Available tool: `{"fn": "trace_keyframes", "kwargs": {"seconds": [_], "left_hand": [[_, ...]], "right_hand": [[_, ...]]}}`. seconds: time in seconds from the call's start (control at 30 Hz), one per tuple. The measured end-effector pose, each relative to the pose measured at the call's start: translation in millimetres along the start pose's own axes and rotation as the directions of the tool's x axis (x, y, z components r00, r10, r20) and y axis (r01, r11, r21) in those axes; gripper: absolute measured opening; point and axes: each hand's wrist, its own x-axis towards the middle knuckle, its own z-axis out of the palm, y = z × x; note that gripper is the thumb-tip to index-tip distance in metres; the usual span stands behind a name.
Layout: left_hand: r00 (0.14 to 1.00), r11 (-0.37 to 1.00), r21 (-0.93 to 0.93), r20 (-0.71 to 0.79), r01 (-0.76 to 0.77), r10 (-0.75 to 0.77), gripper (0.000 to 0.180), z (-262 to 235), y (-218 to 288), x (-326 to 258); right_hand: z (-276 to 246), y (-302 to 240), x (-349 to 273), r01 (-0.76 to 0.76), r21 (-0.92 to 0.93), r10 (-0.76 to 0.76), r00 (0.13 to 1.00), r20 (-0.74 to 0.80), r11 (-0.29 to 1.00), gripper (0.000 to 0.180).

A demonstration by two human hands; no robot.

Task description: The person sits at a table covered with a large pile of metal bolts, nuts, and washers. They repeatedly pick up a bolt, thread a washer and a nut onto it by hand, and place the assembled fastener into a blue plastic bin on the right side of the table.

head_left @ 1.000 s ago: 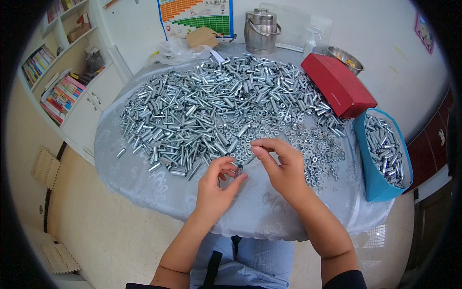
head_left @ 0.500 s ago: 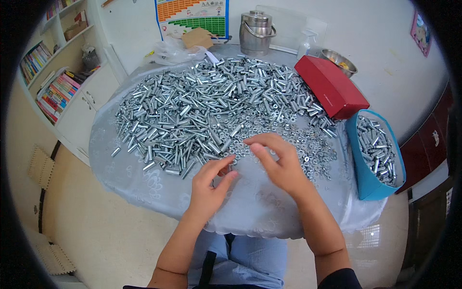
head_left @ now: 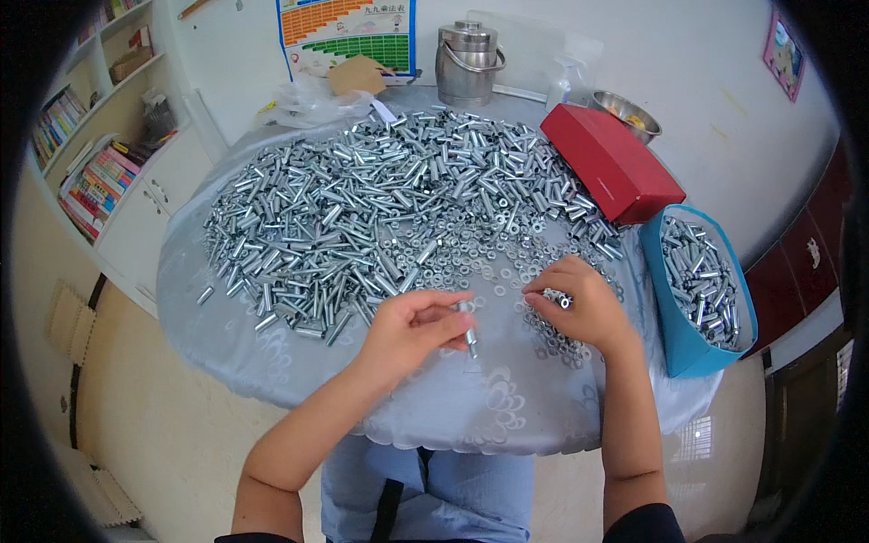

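Observation:
My left hand point(head_left: 415, 331) pinches a silver expansion bolt point(head_left: 469, 335) between thumb and fingers. The bolt hangs nearly upright above the cloth, its lower end pointing toward me. To the right, my right hand point(head_left: 588, 306) is curled over the spread of washers and nuts point(head_left: 561, 346). Small shiny metal pieces point(head_left: 557, 298) show at its fingertips; their exact kind is hard to make out. Beyond both hands lies a broad heap of metal sleeves and bolts point(head_left: 362, 199), with loose washers and nuts point(head_left: 457, 258) along its near side.
A grey patterned cloth point(head_left: 425, 407) covers the table. At the right stands a blue fabric bin point(head_left: 685, 339) full of metal sleeves, beside a red box point(head_left: 615, 163). Behind are a steel pot point(head_left: 466, 68), a metal bowl point(head_left: 625, 113) and a plastic bag point(head_left: 317, 104).
My right hand has moved rightward, away from my left, and its fingers have closed in over the washers. The bolt in my left hand now shows clearly, upright. The view has shifted slightly.

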Motion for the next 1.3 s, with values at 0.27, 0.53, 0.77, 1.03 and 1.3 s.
{"fn": "trace_keyframes", "kwargs": {"seconds": [0.27,0.53,0.77,1.03,1.3], "left_hand": [[0.973,0.928,-0.291,0.087,0.232,-0.215,0.029,10.4,-15.4,42.2],[0.945,0.868,-0.372,0.126,0.328,-0.303,0.031,9.3,-21.6,40.4],[0.907,0.856,-0.343,0.31,0.386,-0.285,0.044,11.0,-25.9,39.8],[0.899,0.877,-0.288,0.336,0.384,-0.283,0.047,20.0,-16.5,36.8],[0.927,0.845,-0.392,0.243,0.364,-0.286,0.048,12.0,-20.2,38.3]], "right_hand": [[-6.7,-9.8,1.3,-0.016,0.038,0.017,1.0,-0.022,0.999,0.026],[21.7,-20.3,1.0,0.006,0.402,0.039,0.994,-0.105,0.916,0.023],[27.4,-25.2,0.4,-0.238,0.756,0.371,0.929,-0.007,0.61,0.015],[28.4,-28.9,0.5,-0.266,0.757,0.378,0.925,0.027,0.597,0.017],[-9.0,-18.7,1.0,-0.159,0.255,0.104,0.971,0.215,0.954,0.025]]}}
